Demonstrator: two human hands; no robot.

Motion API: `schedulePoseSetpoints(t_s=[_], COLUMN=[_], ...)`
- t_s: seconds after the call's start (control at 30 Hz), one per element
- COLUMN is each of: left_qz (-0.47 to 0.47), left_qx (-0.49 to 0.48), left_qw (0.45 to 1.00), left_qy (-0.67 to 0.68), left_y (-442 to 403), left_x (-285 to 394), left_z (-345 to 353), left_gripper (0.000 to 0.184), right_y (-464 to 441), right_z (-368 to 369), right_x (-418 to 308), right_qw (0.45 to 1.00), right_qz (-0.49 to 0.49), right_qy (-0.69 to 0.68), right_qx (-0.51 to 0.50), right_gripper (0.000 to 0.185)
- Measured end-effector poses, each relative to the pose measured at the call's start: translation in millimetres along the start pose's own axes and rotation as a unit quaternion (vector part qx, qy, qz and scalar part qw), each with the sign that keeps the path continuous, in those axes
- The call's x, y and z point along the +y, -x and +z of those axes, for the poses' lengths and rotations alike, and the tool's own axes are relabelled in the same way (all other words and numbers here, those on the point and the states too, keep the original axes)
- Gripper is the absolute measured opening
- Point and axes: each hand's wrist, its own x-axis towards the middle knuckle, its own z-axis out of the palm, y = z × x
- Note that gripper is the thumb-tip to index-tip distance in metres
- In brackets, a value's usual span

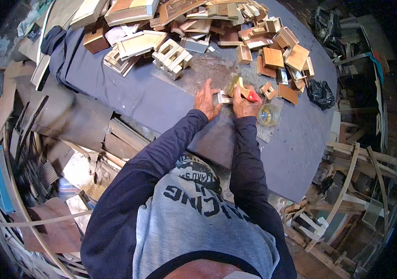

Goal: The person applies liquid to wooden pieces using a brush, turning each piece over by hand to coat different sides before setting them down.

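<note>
My left hand (206,101) rests on the table with its thumb side against a small pale wooden piece (225,96), which it steadies. My right hand (246,103) is closed around a tool with a yellow body and a red end (253,96); its exact kind is not clear. The yellow part stands just beyond the wooden piece. To the right of my right hand lies a small wooden frame (267,90). A glass jar (268,115) with yellowish contents stands close by it.
A stack of slotted wooden pieces (172,58) stands beyond my left hand. Wooden boxes and panels (189,23) pile up along the far side. Small wooden blocks (273,57) and a black plastic bag (320,94) lie to the right on the dark-covered table (296,135).
</note>
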Motion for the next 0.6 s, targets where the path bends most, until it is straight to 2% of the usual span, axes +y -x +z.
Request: schedulePoseSetpoints(t_s=[0.23,0.3,0.33,0.43,0.57,0.6], left_qz=[0.005,0.012,0.009,0.005,-0.004,-0.005], left_qx=[0.012,0.016,0.012,0.009,-0.002,-0.003], left_qw=[1.000,1.000,1.000,1.000,1.000,1.000], left_qy=[0.000,0.001,-0.006,-0.021,-0.022,-0.022], left_y=[-2,-3,-2,-2,-2,0], left_x=[-2,-2,-1,2,2,1], left_z=[1,1,0,-1,-1,-1], left_gripper=[0.096,0.096,0.096,0.095,0.093,0.093], right_y=[-7,-15,-20,-15,-21,-26], right_z=[-14,-21,-25,-27,-18,-31], right_x=[12,11,8,-4,23,9], right_qw=[0.998,0.994,0.993,0.998,0.992,0.997], right_qz=[-0.028,-0.006,-0.068,-0.050,-0.067,0.051], right_qy=[0.038,0.112,0.095,0.048,0.104,0.056], right_qx=[-0.032,-0.014,0.014,-0.009,-0.016,-0.030], right_gripper=[0.020,0.019,0.021,0.026,0.028,0.028])
